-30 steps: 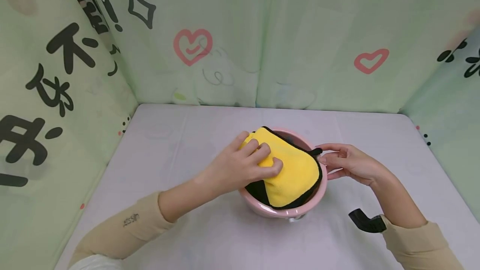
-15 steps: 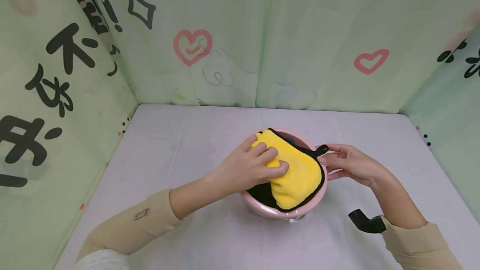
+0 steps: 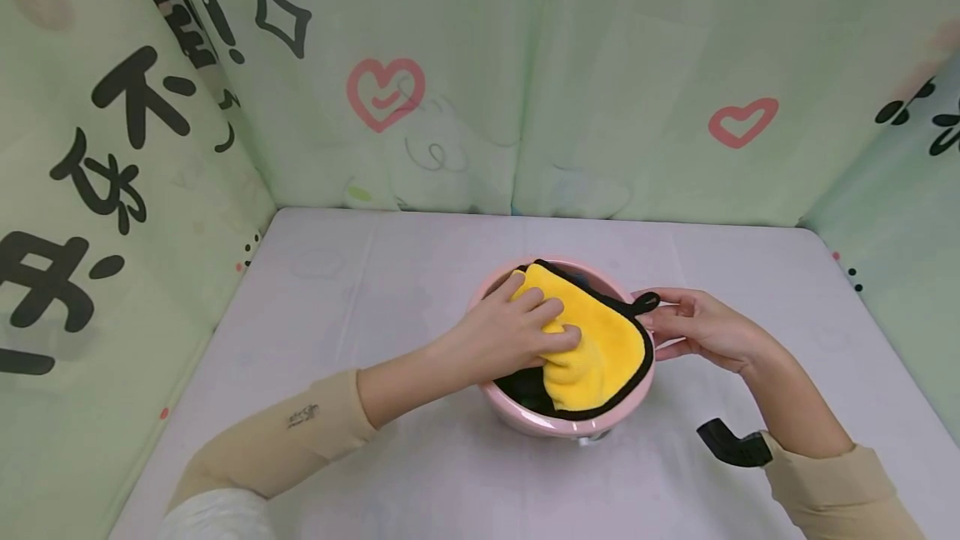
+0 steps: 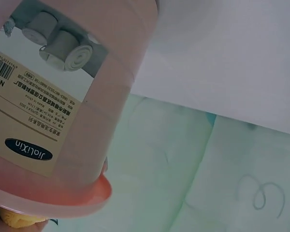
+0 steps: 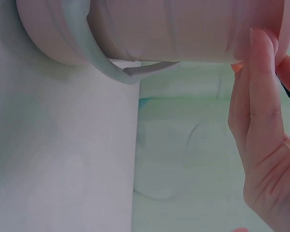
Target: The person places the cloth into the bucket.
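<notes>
A pink bucket [image 3: 517, 421] stands upright on the table. Across its mouth lies a yellow towel [image 3: 600, 361] with a black border, black underside and a small black hanging loop. My left hand [image 3: 510, 330] grips the towel from above, its fingers curled into the yellow pile. At the right side, my right hand [image 3: 697, 327] holds the rim; the right wrist view shows straight fingers under the lip and the thumb over it. In the left wrist view a printed label [image 4: 34, 116] covers part of the bucket wall, and a bit of towel [image 4: 19, 219] shows below the rim.
A pale carrying handle [image 5: 94, 53] hangs down along the bucket's side. The table [image 3: 360, 290] has a whitish cover, with green printed curtains [image 3: 450, 157] around its back and sides. A black strap end [image 3: 735, 444] sticks out from the right sleeve.
My left hand has moved to the right and slightly down, taking the towel with it. The hanging loop now reaches over the right rim. My right hand and the bucket have stayed put.
</notes>
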